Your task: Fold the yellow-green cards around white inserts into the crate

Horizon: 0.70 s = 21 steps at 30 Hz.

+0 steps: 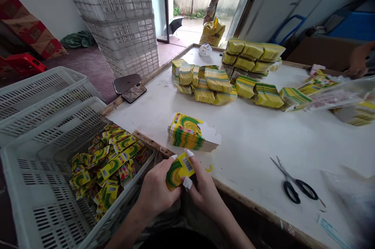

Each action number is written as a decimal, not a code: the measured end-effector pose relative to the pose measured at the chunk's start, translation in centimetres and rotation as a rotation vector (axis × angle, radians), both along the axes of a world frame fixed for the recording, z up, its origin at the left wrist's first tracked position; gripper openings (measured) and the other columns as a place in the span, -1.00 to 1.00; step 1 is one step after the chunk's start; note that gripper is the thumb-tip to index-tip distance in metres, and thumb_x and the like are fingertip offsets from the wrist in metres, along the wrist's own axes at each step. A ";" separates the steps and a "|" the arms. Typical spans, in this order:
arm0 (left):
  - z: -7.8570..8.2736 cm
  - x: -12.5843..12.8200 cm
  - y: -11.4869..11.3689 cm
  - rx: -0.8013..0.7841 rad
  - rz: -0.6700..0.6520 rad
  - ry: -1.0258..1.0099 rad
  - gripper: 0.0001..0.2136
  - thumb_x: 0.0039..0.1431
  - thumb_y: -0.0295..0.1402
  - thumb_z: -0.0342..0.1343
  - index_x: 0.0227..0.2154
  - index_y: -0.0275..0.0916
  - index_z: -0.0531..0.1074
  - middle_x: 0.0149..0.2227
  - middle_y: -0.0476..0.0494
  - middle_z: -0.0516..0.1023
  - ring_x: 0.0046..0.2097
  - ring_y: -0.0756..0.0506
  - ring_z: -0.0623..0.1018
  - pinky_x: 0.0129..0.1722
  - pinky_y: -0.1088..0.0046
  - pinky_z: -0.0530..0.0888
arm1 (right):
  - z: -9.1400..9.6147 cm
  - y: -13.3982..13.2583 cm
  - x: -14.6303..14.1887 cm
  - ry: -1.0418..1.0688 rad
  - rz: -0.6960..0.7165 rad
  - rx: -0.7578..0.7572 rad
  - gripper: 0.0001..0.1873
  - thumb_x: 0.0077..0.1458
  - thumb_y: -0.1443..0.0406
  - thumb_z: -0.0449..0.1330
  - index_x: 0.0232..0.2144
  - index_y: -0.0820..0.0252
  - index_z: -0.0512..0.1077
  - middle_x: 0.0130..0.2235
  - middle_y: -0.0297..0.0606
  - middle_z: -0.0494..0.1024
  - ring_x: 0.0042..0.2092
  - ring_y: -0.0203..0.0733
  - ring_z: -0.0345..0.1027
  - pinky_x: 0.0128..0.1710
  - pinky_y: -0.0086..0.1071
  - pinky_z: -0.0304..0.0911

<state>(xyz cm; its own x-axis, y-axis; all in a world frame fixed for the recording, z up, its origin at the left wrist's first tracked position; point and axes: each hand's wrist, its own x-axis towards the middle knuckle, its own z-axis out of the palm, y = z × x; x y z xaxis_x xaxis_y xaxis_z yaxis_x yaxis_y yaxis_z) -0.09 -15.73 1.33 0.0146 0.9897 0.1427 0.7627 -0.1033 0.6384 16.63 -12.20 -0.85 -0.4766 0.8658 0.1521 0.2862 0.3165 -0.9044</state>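
Note:
Between my two hands, over the table's near edge, is a small yellow and green box with a barcode facing up. My left hand wraps round its left side. My right hand grips the right side, thumb and fingers on the barcode end. White wraps cover several fingertips. Just beyond my hands, a stack of flat yellow and green cartons with white flaps lies on the white table. To my left, a white plastic crate contains many small yellow boxes.
Scissors with black handles lie on the right. Bundled carton stacks line the table's far side. A phone rests at the left edge. Tall stacked crates stand behind. Another person's hand shows at far right.

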 end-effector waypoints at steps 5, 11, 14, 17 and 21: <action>-1.0 -5.6 -0.4 -0.011 0.259 0.206 -0.44 0.02 -0.21 0.15 0.08 -0.33 0.26 0.03 -0.39 0.46 0.07 -0.37 0.46 0.05 -0.01 0.40 | 2.8 4.4 0.1 -0.128 -0.235 0.258 -0.57 0.13 0.27 0.19 0.06 0.12 0.28 -0.01 -0.05 0.46 0.00 0.05 0.35 -0.01 -0.13 0.29; -1.7 -10.2 -1.5 -0.042 0.516 0.252 -0.31 0.05 0.03 0.09 0.12 -0.38 0.21 0.10 -0.46 0.36 0.16 -0.43 0.34 0.11 -0.04 0.32 | 3.2 9.9 0.2 -0.490 -0.343 0.350 -0.63 0.07 0.47 0.06 -0.03 0.30 0.35 -0.11 0.04 0.52 -0.10 0.11 0.32 -0.07 -0.04 0.24; -2.0 -8.6 -1.3 -0.058 0.415 0.040 -0.47 0.09 -0.04 0.09 0.04 -0.26 0.32 0.06 -0.31 0.43 0.14 -0.33 0.40 0.10 0.06 0.36 | 2.9 10.7 0.0 -0.492 -0.327 0.349 -0.61 0.01 0.51 0.05 -0.07 0.30 0.34 -0.17 0.01 0.51 -0.14 0.08 0.33 -0.08 -0.06 0.23; -2.4 -5.8 -0.8 -0.114 0.308 -0.221 -0.53 0.06 -0.12 0.16 0.01 -0.22 0.37 0.05 -0.27 0.47 0.11 -0.30 0.43 0.10 0.08 0.36 | 3.5 10.2 -0.1 -0.457 -0.341 0.343 -0.54 -0.07 0.55 0.06 -0.05 0.29 0.27 -0.21 -0.07 0.48 -0.18 0.01 0.33 -0.14 -0.16 0.26; -2.5 -1.9 -0.1 -0.066 0.160 -0.884 -0.33 -0.16 -0.17 0.37 0.07 -0.19 0.34 0.11 -0.28 0.43 0.13 -0.30 0.41 0.06 0.15 0.39 | 4.3 6.8 -0.7 -0.167 -0.250 0.211 -0.48 -0.10 0.57 0.08 -0.07 0.14 0.19 -0.32 -0.32 0.38 -0.33 -0.19 0.32 -0.29 -0.34 0.26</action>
<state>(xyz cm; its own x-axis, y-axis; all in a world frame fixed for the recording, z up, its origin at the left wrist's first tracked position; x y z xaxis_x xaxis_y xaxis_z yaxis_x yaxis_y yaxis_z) -1.96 -15.83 -1.22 -0.2119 0.9771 -0.0205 -0.0076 0.0194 0.9998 15.91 -5.42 3.44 -0.2880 0.9165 0.2776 0.5165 0.3927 -0.7609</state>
